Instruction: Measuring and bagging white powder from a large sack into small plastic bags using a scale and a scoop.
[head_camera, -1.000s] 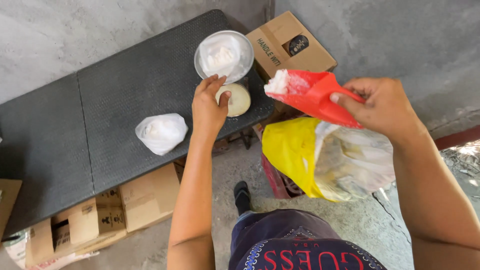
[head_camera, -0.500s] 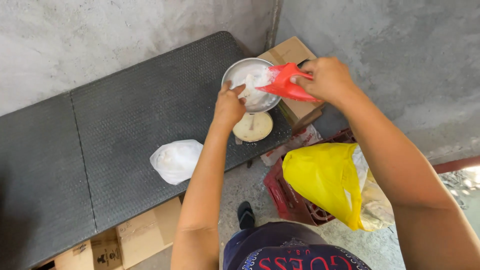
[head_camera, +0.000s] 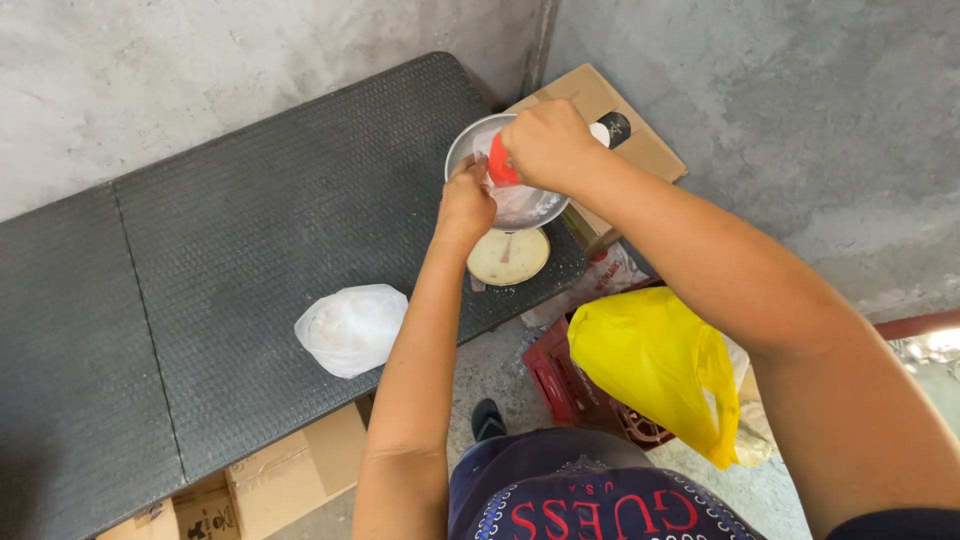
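Note:
A metal pan (head_camera: 462, 150) sits on a small dial scale (head_camera: 508, 257) at the right end of the black folding table (head_camera: 230, 250). A clear bag with white powder (head_camera: 520, 203) lies in the pan. My right hand (head_camera: 548, 142) grips a red scoop (head_camera: 497, 163) tipped down over the pan. My left hand (head_camera: 465, 208) holds the edge of the clear bag at the pan's near rim. A tied white bag (head_camera: 350, 328) lies on the table to the left of my left arm.
A yellow bag (head_camera: 655, 365) rests on a red crate (head_camera: 565, 385) on the floor by my right side. A cardboard box (head_camera: 610, 115) stands behind the scale, and more boxes (head_camera: 290, 480) sit under the table. Concrete walls close the corner.
My right hand has carried the red scoop from above the yellow bag to the pan and tipped it. My left hand has stayed at the pan's rim.

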